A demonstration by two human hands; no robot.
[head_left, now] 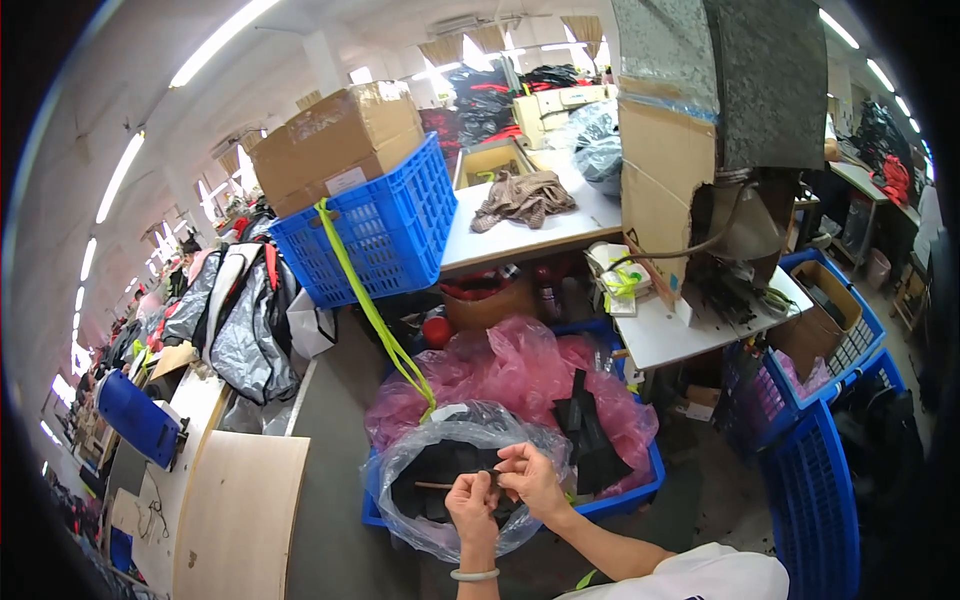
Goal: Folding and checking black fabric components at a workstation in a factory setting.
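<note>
My left hand [472,506], with a pale bangle at the wrist, is closed in a pinch. Close beside it, my right hand [532,482] pinches too, its fingertips almost meeting the left ones. Something small and dark shows between the fingers, too small to name. A thin brown strip [432,485] lies just left of my left fingers; whether they grip it is unclear. Both hands are over an open clear plastic bag [405,462] holding black pieces [440,460]. Pink plastic sheeting [500,355] and black flat strips [590,440] lie behind it in a blue crate [640,490].
A yellow-green strap [370,310] hangs from a blue basket [365,245] bearing a cardboard box [335,140]. Brown cloth [525,198] lies on the white table behind. At right are a small white table [680,335] and blue crates [815,500]. A wooden board [240,510] is at left.
</note>
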